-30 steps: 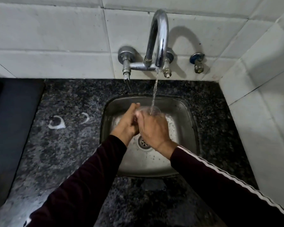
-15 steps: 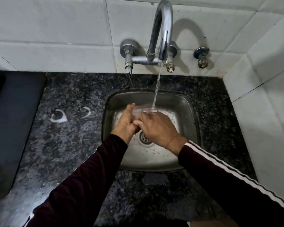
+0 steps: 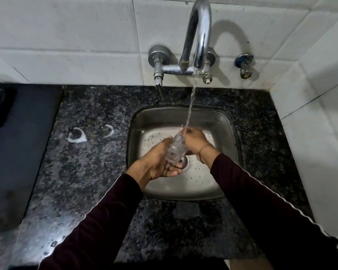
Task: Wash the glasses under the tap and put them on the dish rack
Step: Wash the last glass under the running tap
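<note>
**Head view: glass gripped under running tap**

You hold the clear glass [image 3: 175, 148] tilted over the steel sink [image 3: 225, 152], left hand [image 3: 156, 162] cupping its base, right hand [image 3: 194, 140] clasping its upper end. Your fingers hide its rim. Water from the tap [image 3: 200, 36] strikes it. Speckled dark granite counter [image 3: 90, 168] surrounds the sink; white tiles [image 3: 66, 36] behind.

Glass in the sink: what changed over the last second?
The glass was turned from mostly hidden between the hands to lying lengthwise, one end up under the stream. The right hand shifted to the far end; the left hand dropped to cradle the near end. Both still hold it. Tap still running; the sink is unchanged.
</note>
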